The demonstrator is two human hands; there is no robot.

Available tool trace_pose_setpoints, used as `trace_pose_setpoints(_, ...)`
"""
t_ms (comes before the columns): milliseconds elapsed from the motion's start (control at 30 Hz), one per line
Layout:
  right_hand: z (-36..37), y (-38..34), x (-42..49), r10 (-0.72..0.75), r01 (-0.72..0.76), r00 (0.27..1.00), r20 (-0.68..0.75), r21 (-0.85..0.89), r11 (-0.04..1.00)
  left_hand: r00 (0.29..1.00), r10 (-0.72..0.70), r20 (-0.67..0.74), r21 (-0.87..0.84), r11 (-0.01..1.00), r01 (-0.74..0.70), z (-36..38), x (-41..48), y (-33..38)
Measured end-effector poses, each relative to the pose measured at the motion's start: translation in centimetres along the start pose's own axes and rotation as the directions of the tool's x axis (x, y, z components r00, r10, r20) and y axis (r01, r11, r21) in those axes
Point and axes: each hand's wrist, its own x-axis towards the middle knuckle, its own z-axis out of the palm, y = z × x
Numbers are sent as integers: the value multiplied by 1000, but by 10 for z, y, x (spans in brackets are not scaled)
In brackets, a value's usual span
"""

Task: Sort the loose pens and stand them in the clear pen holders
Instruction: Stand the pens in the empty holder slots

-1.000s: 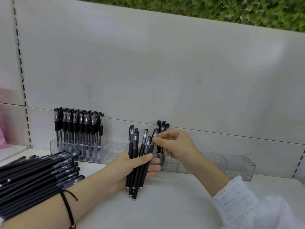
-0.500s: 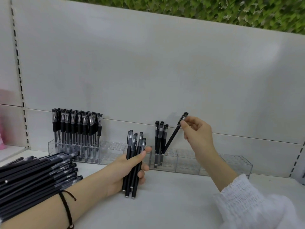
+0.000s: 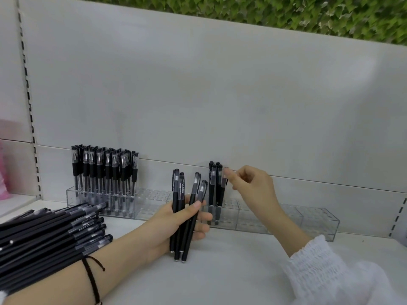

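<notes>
My left hand (image 3: 164,227) grips several black pens (image 3: 178,194) upright, their tips resting on the white shelf. My right hand (image 3: 253,188) pinches the cap of one black pen (image 3: 222,192), which stands in the right clear pen holder (image 3: 286,221) beside several other black pens (image 3: 211,186). A big pile of loose black pens (image 3: 44,234) lies at the left. The left clear pen holder (image 3: 152,201) carries several clear-barrelled black pens (image 3: 103,170).
A white back panel (image 3: 198,95) rises directly behind the holders, with a slotted upright (image 3: 30,111) at the left. Something pink (image 3: 3,172) sits at the far left edge. Bare white shelf (image 3: 220,278) lies between my arms.
My right hand took one pen from the bundle in my left hand, carried it right and lowered it upright into the right holder. The left hand's bundle is one pen smaller.
</notes>
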Motion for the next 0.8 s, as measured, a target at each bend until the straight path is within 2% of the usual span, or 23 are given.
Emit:
trace_pose_setpoints(100, 0, -11, -8, 6, -42, 967, 256, 135, 990, 999, 24, -21, -37, 999, -25, 3, 1, -3)
trace_pose_setpoints(167, 5, -16, -13, -17, -53, 933, 360, 185, 981, 999, 29, -32, -45, 999, -31, 5, 1, -5)
trace_pose_setpoints(267, 12, -18, -16, 17, -113, 928, 372, 239, 964, 997, 60, -40, -16, 998, -61, 6, 1, -7)
trace_pose_setpoints(400, 9, -16, -11, 166, -323, 903, 395, 371, 871, 994, 91, -56, 21, 996, -90, 9, 2, -9)
trace_pose_setpoints(500, -1, -13, 2, 210, -330, 941, 266, 574, 750, 994, 67, -87, 15, 998, -66, 9, 3, -11)
trace_pose_setpoints(567, -11, -13, 8, 229, -258, 965, 129, 631, 732, 993, 61, -104, 29, 998, -59, 6, 4, -11)
trace_pose_setpoints(667, -21, -7, 14, 247, -158, 966, -83, 568, 808, 990, 55, -133, 21, 998, -52, 5, 5, -10)
trace_pose_setpoints(733, -21, -3, 16, 195, -81, 959, -206, 458, 885, 989, 53, -135, 26, 998, -50, 6, 6, -11)
trace_pose_setpoints(800, -16, -3, 15, 115, -12, 958, -261, 367, 930, 991, 49, -124, 27, 999, -46, 5, 6, -11)
